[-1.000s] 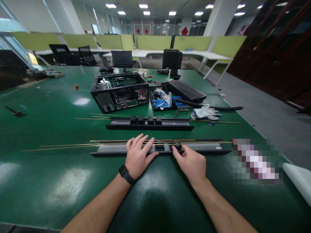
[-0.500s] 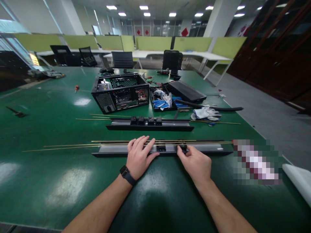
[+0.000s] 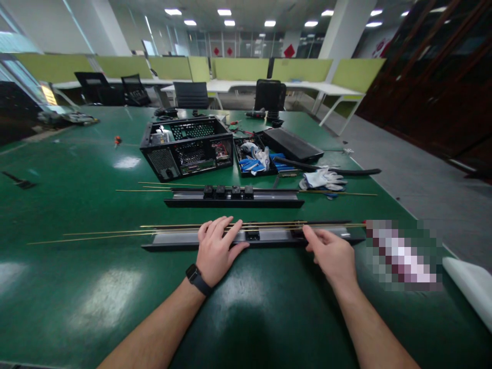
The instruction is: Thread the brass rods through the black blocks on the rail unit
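Black rail [image 3: 269,238] lay lengthwise on the green table [image 3: 77,287], nearest the person, with thin brass rods [image 3: 154,228] along its far edge. Left hand [image 3: 216,249] pressed flat and open on the rail. Right hand [image 3: 333,253] pinched a small black block [image 3: 298,231] seated on it. A second rail [image 3: 234,197] lay beyond, well apart.

Green table [image 3: 77,287], black rail [image 3: 184,241], brass rods [image 3: 115,233]

Table [image 3: 77,287] glossy green; near rail [image 3: 269,238] matt black, grey-faced; rods [image 3: 115,231] thin shiny brass; gloves [image 3: 323,179] cloth.
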